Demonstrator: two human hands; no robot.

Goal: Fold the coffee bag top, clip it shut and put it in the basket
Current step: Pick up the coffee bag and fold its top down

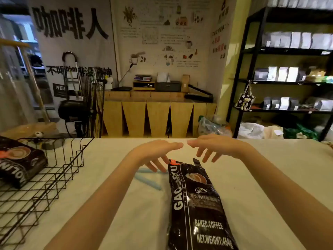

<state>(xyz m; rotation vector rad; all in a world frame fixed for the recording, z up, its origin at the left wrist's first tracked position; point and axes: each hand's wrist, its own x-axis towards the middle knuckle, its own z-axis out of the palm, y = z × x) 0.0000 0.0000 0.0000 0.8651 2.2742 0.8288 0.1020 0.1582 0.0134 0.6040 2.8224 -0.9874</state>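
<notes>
1. A black coffee bag [197, 201] is lying flat on the pale table [270, 177], its printed face up and its top end pointing away from the person; "BAKED.COFFEE" and a net-weight line are being shown near its lower end.
2. The left hand [156, 152] is being held above the far end of the bag with the fingers spread and hanging downward — nothing is being gripped by it.
3. The right hand [214, 146] is being held beside it in the same manner, fingers splayed and empty, above the top of the bag; whether any fingertip is touching the bag cannot be told.
4. The two hands are being brought close at the index fingertips, which are nearly meeting.
5. A pale blue bag clip [148, 178] is lying opened in a V on the table just left of the bag's top, partly covered by the left fingers.
6. A black wire basket [54, 177] is standing at the left edge of the table, well apart from the bag — a second dark coffee bag [19, 162] is already resting inside it.
</notes>
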